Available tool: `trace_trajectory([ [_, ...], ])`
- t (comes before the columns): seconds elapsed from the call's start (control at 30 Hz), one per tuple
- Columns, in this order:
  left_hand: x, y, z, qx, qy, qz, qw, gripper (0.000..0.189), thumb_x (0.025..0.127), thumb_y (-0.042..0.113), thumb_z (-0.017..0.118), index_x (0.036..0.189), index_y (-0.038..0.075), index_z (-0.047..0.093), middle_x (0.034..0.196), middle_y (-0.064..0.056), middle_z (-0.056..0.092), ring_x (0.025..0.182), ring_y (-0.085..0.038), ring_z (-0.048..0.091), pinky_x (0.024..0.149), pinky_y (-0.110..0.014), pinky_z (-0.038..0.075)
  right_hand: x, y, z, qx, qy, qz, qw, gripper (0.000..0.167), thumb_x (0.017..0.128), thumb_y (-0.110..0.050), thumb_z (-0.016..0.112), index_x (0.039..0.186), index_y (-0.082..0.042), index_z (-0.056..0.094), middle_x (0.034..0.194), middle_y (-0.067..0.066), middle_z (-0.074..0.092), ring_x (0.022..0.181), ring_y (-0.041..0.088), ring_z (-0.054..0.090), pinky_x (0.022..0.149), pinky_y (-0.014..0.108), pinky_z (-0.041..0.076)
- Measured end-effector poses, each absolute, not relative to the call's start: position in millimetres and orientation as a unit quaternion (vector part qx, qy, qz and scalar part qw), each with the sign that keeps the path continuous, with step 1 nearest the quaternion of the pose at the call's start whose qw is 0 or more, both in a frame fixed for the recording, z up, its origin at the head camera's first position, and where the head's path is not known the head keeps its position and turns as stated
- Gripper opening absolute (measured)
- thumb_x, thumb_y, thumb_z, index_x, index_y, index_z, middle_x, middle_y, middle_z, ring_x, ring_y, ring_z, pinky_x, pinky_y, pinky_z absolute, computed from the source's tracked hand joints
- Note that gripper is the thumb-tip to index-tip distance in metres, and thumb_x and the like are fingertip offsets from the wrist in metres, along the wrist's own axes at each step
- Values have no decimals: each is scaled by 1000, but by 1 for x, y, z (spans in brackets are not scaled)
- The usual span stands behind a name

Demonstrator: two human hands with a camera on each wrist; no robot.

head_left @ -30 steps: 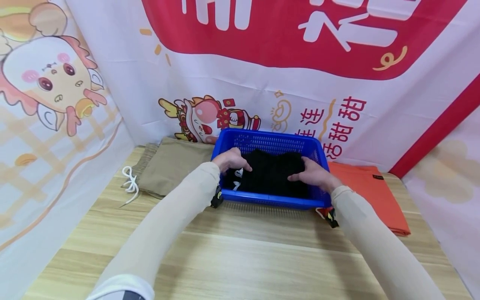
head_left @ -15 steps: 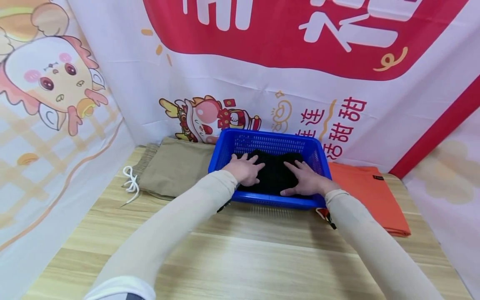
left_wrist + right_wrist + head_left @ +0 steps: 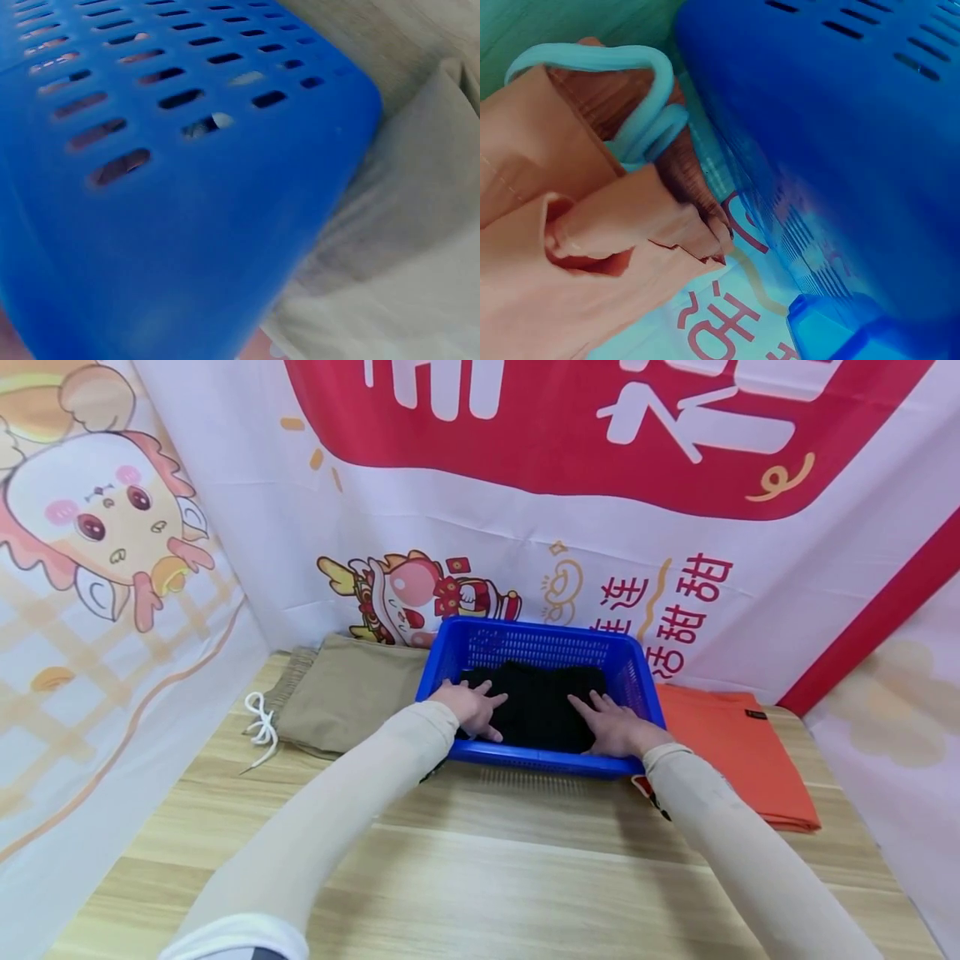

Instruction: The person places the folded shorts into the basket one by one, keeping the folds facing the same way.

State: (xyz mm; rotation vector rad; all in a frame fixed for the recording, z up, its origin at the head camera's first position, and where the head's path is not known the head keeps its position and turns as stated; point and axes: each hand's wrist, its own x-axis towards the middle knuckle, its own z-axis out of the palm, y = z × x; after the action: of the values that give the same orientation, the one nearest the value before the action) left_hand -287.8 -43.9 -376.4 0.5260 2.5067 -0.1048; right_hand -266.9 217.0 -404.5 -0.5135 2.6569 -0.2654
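A black folded garment point(image 3: 542, 706) lies inside a blue plastic basket point(image 3: 555, 762) in the head view. On the garment's left part rests my left hand point(image 3: 471, 707), its fingers spread. My right hand point(image 3: 615, 727) lies on the right part, fingers also spread and pressing lightly on the cloth. The left wrist view is filled by the basket's slotted wall point(image 3: 187, 225), with parts of a hand showing only through the slots. In the right wrist view the basket's outer side point(image 3: 810, 127) hides my right hand.
Folded khaki trousers point(image 3: 360, 689) with a white drawstring lie left of the basket. To the right is a folded orange garment point(image 3: 738, 760), whose pale cord point(image 3: 592, 56) shows in the right wrist view. Printed cloth point(image 3: 480, 518) hangs behind the wooden table point(image 3: 480, 868).
Both hands have gone from holding the garment's sides to resting spread on top of it. Since half a second ago the left hand has shifted left; the basket stays put.
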Motion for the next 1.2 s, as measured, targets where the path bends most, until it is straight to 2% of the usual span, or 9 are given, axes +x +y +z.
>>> trace_trajectory([
  [0.2, -287, -47, -381, 209, 933, -47, 288, 81, 102, 58, 48, 165, 28, 7, 170, -6, -1, 153, -43, 6, 121, -61, 2, -266, 214, -409, -184, 955, -89, 213, 89, 94, -19, 71, 162, -5, 15, 162, 35, 11, 148, 53, 11, 117, 66, 12],
  [0.73, -287, -54, -392, 222, 933, -26, 283, 82, 102, 62, 43, 164, 29, 0, 170, -5, -7, 153, -41, 2, 120, -59, -8, -269, 215, -416, -182, 954, -101, 215, 93, 95, -22, 72, 162, -2, 11, 162, 35, 12, 149, 51, 12, 118, 67, 10],
  [0.9, -289, -52, -393, 227, 940, 3, 253, 82, 100, 62, 49, 165, 29, 11, 170, -6, 3, 153, -42, 7, 121, -60, -1, -269, 219, -410, -176, 954, -126, 209, 97, 92, -22, 75, 161, 0, 11, 162, 35, 12, 148, 52, 13, 117, 67, 12],
  [1.0, -288, -55, -393, 235, 944, 21, 232, 81, 99, 61, 52, 164, 28, 18, 170, -7, 8, 153, -42, 10, 121, -60, 3, -266, 220, -406, -175, 955, -134, 197, 98, 92, -28, 76, 161, 0, 13, 161, 34, 16, 148, 52, 16, 116, 68, 15],
  [1.2, -287, -60, -388, 247, 949, 45, 193, 78, 99, 61, 53, 163, 26, 25, 169, -11, 15, 153, -39, 14, 122, -58, 11, -259, 217, -393, -174, 963, -142, 152, 87, 93, -40, 74, 157, 0, 31, 156, 31, 32, 141, 49, 34, 114, 64, 28],
])
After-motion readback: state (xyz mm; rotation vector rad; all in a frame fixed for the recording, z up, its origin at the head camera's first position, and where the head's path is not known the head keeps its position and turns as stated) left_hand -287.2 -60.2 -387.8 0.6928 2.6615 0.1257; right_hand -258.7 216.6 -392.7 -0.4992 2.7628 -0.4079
